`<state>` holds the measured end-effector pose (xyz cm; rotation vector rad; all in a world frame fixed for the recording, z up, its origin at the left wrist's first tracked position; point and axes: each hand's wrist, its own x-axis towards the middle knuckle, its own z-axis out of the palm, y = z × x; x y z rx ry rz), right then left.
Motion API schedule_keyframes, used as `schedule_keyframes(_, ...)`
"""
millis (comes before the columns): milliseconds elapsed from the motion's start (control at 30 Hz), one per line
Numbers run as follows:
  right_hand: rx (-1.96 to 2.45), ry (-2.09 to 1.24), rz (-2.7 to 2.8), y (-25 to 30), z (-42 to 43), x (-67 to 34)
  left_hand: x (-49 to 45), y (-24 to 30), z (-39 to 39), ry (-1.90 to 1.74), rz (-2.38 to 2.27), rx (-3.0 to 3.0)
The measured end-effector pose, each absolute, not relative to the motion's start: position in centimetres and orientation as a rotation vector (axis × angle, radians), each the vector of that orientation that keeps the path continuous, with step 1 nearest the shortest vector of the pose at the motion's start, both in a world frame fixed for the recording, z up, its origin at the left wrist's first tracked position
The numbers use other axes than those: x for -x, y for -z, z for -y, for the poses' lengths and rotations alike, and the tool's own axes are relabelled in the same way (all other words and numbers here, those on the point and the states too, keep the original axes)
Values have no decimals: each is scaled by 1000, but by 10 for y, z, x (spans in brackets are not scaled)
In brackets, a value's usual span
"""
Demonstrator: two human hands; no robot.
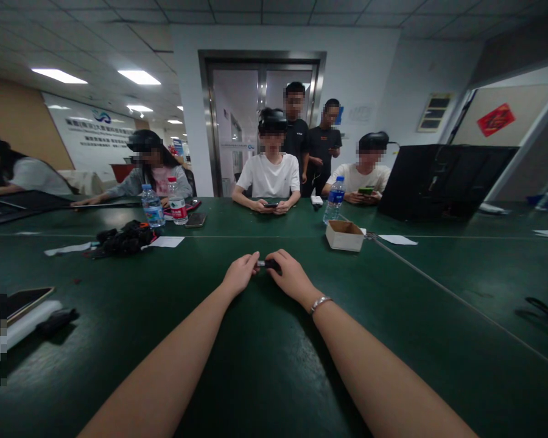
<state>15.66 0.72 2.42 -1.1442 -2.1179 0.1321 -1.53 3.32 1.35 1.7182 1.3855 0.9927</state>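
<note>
Stick (270,264), small and dark with a silver end, sits between both hands over the middle of the green counter (265,347). Left hand (240,275) pinches the silver end; right hand (290,274) grips the dark end, fingers curled round it. Metal bracelet (320,303) on right wrist. No lettering legible on the stick.

Beyond right hand: open box (344,243), plain sides, with blue-capped bottle (334,204) just behind it, label unreadable. Beyond left hand: black cable heap (123,238), paper (168,242), another blue-capped bottle (152,207), and a red-capped bottle (178,204) with a red label and white print, brand too small to read. Phone (196,220) lies flat near that one.

Wall sign (95,125), back left: blue-green logo over Chinese characters, smaller lines below too blurred. Glass door (237,140) carries a small logo strip, illegible. Red poster (496,120), right: one large character, looks like 福, tilted.
</note>
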Motion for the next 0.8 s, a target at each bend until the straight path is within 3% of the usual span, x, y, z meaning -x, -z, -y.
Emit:
schedule_keyframes(133, 1137, -149, 2118, -25, -8, -157, 16, -11, -34, -891, -1469, -1910)
schedule_keyframes(367, 1149, -158, 2071, -21, -11, -159, 14, -17, -29, -1080, -1303, -1885)
schedule_keyframes(567, 1131, -154, 2097, -20, -11, -159, 14, -14, -31, -894, -1433, -2069)
schedule_keyframes(800, 1149, -157, 2068, -22, -11, -159, 16, -9, -33, -945, -1359, -2092)
